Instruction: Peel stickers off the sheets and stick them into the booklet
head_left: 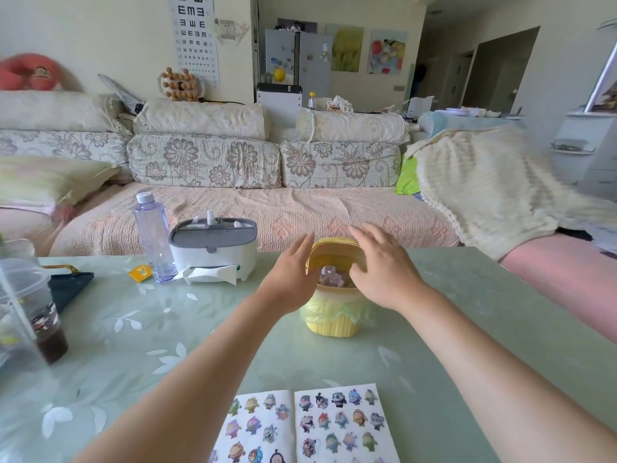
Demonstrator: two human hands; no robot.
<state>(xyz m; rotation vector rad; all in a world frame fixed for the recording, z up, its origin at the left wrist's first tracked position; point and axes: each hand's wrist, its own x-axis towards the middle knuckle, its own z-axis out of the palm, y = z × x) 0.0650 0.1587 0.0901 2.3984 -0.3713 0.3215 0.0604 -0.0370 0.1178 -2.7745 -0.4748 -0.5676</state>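
Nearside of table [133, 329], sticker booklet [300, 426] well apart from left grip [290, 279] and right grip [384, 272], both spread.

Soft, pale daylight leaves a faint sheen and weak shadows on the table [467, 329]. The booklet [340, 426] at the table's near edge is crisp; the blanket [484, 182] beyond its far right corner and the cup [30, 309] at its left edge are blurred.
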